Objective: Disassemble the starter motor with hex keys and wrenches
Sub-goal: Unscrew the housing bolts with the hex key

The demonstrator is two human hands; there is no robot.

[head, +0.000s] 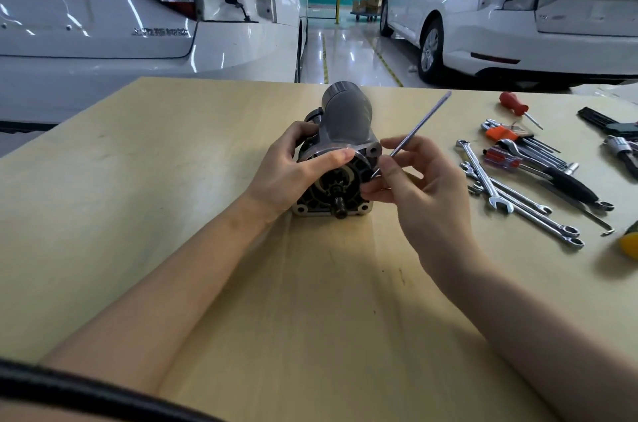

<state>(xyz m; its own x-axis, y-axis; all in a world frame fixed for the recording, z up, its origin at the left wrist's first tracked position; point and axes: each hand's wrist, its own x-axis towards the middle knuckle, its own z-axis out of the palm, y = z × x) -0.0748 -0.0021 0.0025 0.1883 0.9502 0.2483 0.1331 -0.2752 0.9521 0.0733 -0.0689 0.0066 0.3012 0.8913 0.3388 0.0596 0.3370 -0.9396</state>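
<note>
On the tabletop (207, 249) lies the starter motor (340, 152), long axis running away from the person, shaft end toward them. Left hand (293, 169) grips its flange; right hand (414, 187) pinches a long through bolt (419, 126). Best to draw it straight, motor held steady. Wrenches (511, 200) lie near.

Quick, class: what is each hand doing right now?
Left hand: grips the starter motor.
Right hand: pinches a long bolt.
</note>
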